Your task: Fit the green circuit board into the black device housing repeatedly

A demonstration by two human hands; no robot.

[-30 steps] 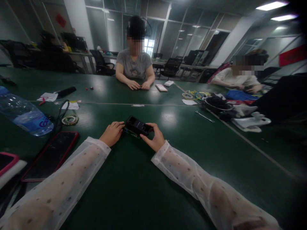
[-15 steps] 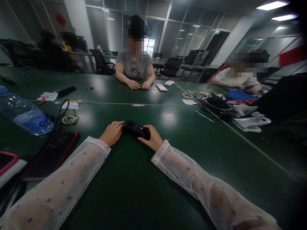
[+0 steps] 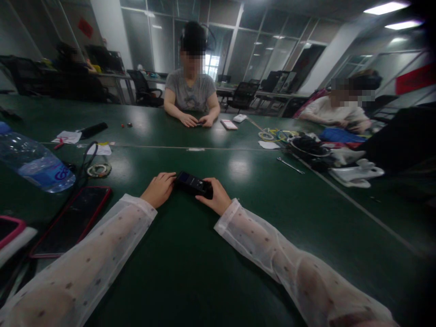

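A small black handheld device point(image 3: 192, 182) with a dim screen and a few buttons lies slantwise between my two hands, low over or on the green table. My right hand point(image 3: 218, 195) is closed round its right end, thumb on the near side and fingers at the far side. At the other end my left hand point(image 3: 160, 190) lies palm down, fingers stretched forward and their tips at the device's left edge. Its thumb is mostly hidden. Sheer white dotted sleeves cover both forearms.
To the left are a red-edged phone point(image 3: 73, 222), a water bottle point(image 3: 41, 159) and a bracelet-like ring point(image 3: 99, 170). A wrench point(image 3: 290, 165), cables point(image 3: 277, 135) and a white plastic item point(image 3: 356, 173) lie right. A person in grey point(image 3: 191, 91) sits opposite; another point(image 3: 335, 111) sits right.
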